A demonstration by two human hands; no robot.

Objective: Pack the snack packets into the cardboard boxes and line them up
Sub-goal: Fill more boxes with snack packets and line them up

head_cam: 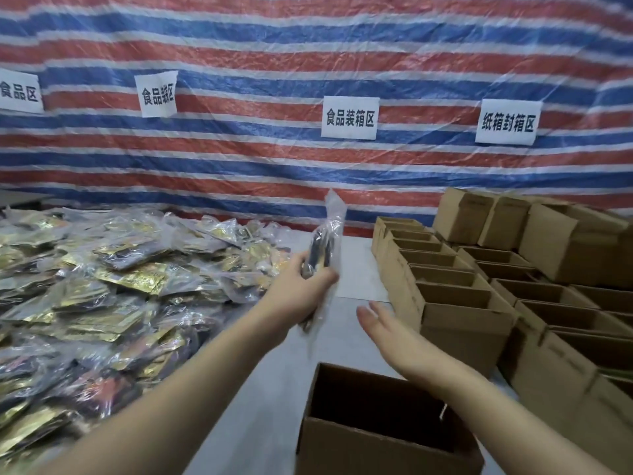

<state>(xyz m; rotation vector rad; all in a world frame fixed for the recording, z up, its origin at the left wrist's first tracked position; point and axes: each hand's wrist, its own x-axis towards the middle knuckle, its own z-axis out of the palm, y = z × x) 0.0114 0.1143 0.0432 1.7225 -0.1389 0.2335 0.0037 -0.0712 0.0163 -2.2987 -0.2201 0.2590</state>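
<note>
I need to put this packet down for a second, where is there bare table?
Bare table runs between the packet pile and the rows of open boxes, beyond the near open box. Left is heaped with packets; right is packed with boxes.

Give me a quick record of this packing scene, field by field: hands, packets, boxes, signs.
left hand: grips a clear-wrapped snack packet, held upright
right hand: open, empty, above the table
nearest box: open, looks empty
packet pile: left side of the table
open box rows: right side
wall signs: four, on the striped tarp
</note>
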